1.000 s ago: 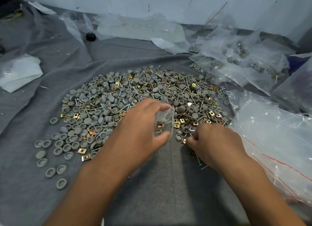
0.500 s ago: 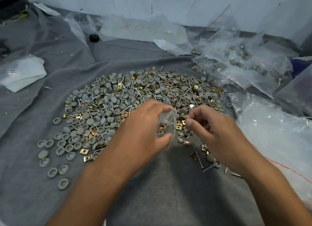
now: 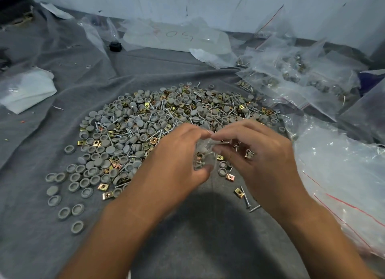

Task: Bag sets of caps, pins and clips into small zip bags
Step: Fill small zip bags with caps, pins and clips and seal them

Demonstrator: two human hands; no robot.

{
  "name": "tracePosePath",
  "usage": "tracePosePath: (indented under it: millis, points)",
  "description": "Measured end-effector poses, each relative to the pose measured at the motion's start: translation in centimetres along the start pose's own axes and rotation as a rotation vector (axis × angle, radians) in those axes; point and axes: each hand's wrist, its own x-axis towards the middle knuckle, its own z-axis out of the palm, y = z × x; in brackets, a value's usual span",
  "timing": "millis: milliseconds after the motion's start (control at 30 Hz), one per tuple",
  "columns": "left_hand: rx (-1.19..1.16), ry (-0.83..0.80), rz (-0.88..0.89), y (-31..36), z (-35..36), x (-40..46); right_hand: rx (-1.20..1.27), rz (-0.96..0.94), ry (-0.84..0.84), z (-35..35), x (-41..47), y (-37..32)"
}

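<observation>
Grey cloth (image 3: pixel 52 226) under parts pile (image 3: pixel 166 112); white wall (image 3: pixel 187 1) behind.

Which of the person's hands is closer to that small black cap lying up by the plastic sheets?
Left. The left hand lies below and slightly right of the black cap; the right hand is farther right, across the pile.

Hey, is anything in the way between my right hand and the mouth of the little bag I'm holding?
Nothing visible. The left hand holds the small bag upright, and the right hand already has its fingertips at the bag's top edge, above the pile of caps, pins and clips.
</observation>
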Motion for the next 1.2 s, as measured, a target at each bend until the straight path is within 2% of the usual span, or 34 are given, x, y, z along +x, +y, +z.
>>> tracePosePath:
  millis: [100,200,233,300,367,400,567,867,1100,1200]
  points:
    - [0.001,-0.002,-0.003,0.0,0.0,-0.1,0.113,0.073,0.005,-0.2,0.2,0.1]
    - [0.030,0.003,0.003,-0.3,0.0,-0.1,0.161,0.237,0.054,-1.3,0.5,1.9]
    - [0.035,0.004,0.004,-0.4,0.0,-0.2,0.086,0.292,-0.004,-1.7,0.5,2.8]
    - [0.040,0.007,0.005,-0.5,0.0,-0.2,-0.105,0.377,-0.276,-1.9,0.2,4.6]
    - [0.042,0.009,0.006,-0.5,0.0,-0.1,-0.278,0.371,-0.532,-1.4,-0.3,5.6]
    - [0.045,0.011,0.005,-0.5,0.1,-0.1,-0.314,0.370,-0.581,-1.0,-0.6,5.7]
    - [0.053,0.017,0.004,-0.4,0.0,-0.2,-0.362,0.336,-0.594,-0.4,-0.3,5.5]
    - [0.048,-0.002,-0.004,-0.3,0.1,-0.2,-0.366,0.467,-0.587,-0.2,-0.5,4.6]
    - [0.047,0.000,-0.001,-0.3,0.1,-0.1,-0.465,0.415,-0.666,-0.8,-0.1,3.8]
    - [0.047,0.004,0.000,-0.4,0.2,-0.1,-0.422,0.384,-0.692,-1.3,-0.2,4.1]
